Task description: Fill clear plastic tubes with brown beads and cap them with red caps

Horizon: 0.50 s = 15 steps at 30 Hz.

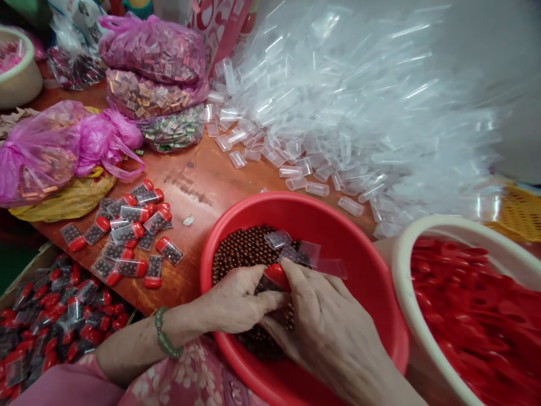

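Note:
Over a red basin [262, 208], my left hand [236, 299] and my right hand [323, 316] meet around a small clear plastic container with a red cap [276, 276]. The left fingers grip its body, while the right thumb and fingers close about the capped end. Much of the container is hidden by the fingers. Below the hands, glossy brown beads [240, 248] fill the left part of the basin. Several uncapped clear plastic tubes [278, 239] lie at the edge of the beads, just beyond my fingertips.
Left of the basin, bead-filled containers [127, 231] with red caps lie piled on the wooden table [190, 180]. More fill a box [63, 316] below the edge. A white tub [399, 265] holds red caps [473, 316]. Clear tubes [321, 113] heap behind; pink bags [156, 51] stand back left.

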{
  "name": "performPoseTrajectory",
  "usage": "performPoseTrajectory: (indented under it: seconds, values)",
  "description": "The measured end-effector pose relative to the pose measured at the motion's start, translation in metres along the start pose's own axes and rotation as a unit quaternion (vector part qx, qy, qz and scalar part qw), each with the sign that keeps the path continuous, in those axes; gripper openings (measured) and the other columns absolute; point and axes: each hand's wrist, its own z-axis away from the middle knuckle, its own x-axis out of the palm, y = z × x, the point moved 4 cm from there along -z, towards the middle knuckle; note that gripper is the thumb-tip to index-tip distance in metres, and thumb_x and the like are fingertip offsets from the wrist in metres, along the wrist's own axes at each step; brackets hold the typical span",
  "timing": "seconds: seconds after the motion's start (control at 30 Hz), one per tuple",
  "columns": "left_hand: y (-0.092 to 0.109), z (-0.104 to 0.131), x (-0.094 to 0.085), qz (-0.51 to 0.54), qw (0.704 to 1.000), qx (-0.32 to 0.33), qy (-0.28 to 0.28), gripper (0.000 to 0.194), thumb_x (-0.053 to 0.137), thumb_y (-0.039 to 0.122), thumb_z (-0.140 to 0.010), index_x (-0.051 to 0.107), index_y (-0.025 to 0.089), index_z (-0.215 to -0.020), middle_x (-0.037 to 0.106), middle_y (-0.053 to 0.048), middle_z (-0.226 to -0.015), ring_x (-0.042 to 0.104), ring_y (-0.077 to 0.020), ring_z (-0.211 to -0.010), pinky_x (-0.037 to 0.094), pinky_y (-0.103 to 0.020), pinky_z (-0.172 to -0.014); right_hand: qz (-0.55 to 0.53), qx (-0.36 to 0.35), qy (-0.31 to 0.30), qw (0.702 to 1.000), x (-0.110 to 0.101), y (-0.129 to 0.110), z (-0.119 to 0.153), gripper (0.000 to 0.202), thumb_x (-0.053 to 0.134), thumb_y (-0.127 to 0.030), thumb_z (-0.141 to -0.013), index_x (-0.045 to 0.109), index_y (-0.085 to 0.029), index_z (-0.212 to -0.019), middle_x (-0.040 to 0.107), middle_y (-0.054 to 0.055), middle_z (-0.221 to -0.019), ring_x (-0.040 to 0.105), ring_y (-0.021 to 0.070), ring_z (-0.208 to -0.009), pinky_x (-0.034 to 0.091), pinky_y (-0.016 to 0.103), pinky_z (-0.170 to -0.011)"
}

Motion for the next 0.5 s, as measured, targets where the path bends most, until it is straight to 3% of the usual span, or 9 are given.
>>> performPoseTrajectory:
  seconds: [0.27, 0.4, 0.5]
  values:
    - [0.004, 0.002, 0.003, 0.013, 1.0, 0.025, -0.01, 0.034, 0.067, 0.041, -0.079, 0.067, 0.015, -0.099, 0.066, -0.003, -0.087, 0.055, -0.015, -0.079, 0.045, -0.028, -0.08, -0.002, -0.036, 0.06, 0.998, 0.007, 0.001, -0.004, 0.06, 0.048, -0.037, -0.088, 0.037, 0.001, -0.132, 0.065, 0.018, -0.083, 0.062, 0.0266, -0.072, 0.047, 0.035, -0.061]
    - [0.002, 0.001, 0.001, 0.056, 0.998, 0.016, -0.013, 0.043, 0.07, 0.051, -0.074, 0.067, 0.015, -0.097, 0.067, -0.003, -0.086, 0.056, -0.0132, -0.074, 0.047, -0.026, -0.075, -0.015, -0.045, 0.06, 0.997, 0.007, 0.003, -0.005, 0.057, 0.05, -0.036, -0.087, 0.039, -0.001, -0.13, 0.067, 0.017, -0.084, 0.063, 0.0263, -0.074, 0.048, 0.035, -0.063]
    - [-0.01, -0.003, 0.0, 0.138, 0.99, -0.024, 0.008, 0.053, 0.057, 0.064, -0.078, 0.068, 0.013, -0.087, 0.066, -0.005, -0.075, 0.057, -0.0142, -0.067, 0.048, -0.027, -0.067, -0.012, -0.057, 0.063, 0.996, 0.01, 0.003, -0.007, 0.053, 0.051, -0.036, -0.087, 0.042, -0.004, -0.128, 0.069, 0.016, -0.084, 0.064, 0.0254, -0.072, 0.048, 0.035, -0.064]
